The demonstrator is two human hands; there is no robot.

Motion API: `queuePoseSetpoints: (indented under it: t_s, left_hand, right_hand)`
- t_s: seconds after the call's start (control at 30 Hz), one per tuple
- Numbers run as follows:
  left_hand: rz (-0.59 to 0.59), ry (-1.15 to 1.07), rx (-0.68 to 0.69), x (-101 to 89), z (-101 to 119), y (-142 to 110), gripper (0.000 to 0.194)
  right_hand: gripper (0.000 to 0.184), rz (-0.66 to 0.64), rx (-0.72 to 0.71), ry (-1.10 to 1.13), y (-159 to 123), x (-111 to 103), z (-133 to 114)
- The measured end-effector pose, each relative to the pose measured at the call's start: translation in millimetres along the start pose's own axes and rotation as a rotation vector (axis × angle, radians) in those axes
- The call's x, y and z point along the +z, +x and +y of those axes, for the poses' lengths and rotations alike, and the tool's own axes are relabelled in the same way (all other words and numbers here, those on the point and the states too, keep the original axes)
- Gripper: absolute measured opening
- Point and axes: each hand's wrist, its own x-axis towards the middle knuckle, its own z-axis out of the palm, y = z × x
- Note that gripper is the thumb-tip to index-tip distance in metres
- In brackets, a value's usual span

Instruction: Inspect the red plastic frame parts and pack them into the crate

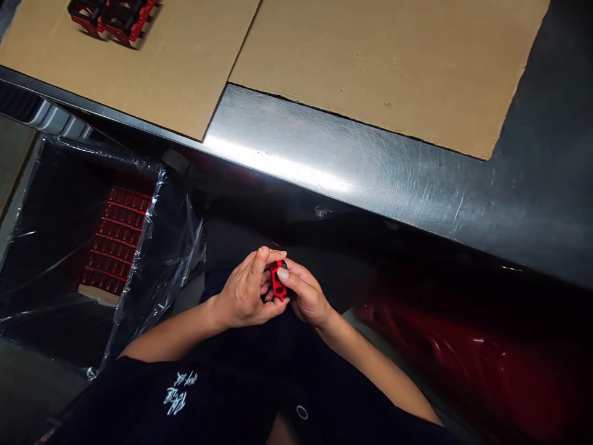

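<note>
A small red part (278, 287) with round holes and a black piece at its top is held between my two hands, in front of my body. My left hand (245, 287) has its fingers curled around the part's left side, thumb low by its bottom end. From the right, my right hand (306, 293) grips it, the thumb pressed on its face and the fingers behind. The hands partly cover the part. Both are below the table's front edge.
A metal table (370, 161) carries cardboard sheets (380, 74). Several red and black parts (115, 18) sit at upper left. A plastic-lined bin (41, 259) on the left holds rows of red parts (115, 241). Red plastic bagging (463, 352) lies at lower right.
</note>
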Motion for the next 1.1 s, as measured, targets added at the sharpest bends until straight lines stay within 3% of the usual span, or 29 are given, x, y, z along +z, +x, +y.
queuePoseSetpoints:
  t_s: [0.37, 0.53, 0.8, 1.1]
  left_hand:
    - [-0.007, 0.049, 0.079, 7.0, -5.3, -8.0, 0.108]
    - [0.004, -0.046, 0.006, 7.4, -3.6, -5.8, 0.109]
    - [0.01, -0.172, -0.219, -4.6, -1.0, -4.6, 0.104]
    - [0.061, -0.227, -0.25, -7.5, -1.1, -2.9, 0.094]
  right_hand:
    - [0.011, 0.188, -0.028, -0.294, 2.6, 11.4, -13.3]
    - [0.022, 0.186, -0.081, -0.442, -1.9, 8.9, -15.5]
    - [0.05, -0.153, -0.002, -0.02, -10.0, -0.3, -18.8]
    - [0.062, -0.109, 0.014, 0.055, -7.7, 1.9, -17.8]
